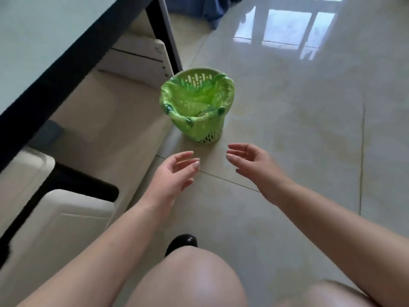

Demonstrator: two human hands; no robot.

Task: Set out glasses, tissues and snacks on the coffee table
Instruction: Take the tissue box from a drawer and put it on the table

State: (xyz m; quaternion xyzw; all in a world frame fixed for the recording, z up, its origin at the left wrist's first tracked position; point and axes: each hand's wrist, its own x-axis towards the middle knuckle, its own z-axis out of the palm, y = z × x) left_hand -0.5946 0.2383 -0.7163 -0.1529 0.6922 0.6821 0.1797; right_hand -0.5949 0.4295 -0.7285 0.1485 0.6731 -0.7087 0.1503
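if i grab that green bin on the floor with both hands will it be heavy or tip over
Probably light: the green bin is thin perforated plastic and looks almost empty inside. It tapers to a narrow base, so a push near the rim could tip it. Its loose liner bag may slip under the open left hand and right hand.

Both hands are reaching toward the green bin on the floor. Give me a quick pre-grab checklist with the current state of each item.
1. Left hand free: ok, open, fingers spread, holding nothing.
2. Right hand free: ok, open, empty.
3. Green bin upright on the tiled floor: ok, standing on its base.
4. Liner bag seated on the rim: ok, folded over the edge at the front and left; the far side shows bare plastic.
5. Path to the bin clear: ok, only bare floor lies between hands and bin.
6. Bin contents and weight: cannot tell, the inside is blurred.
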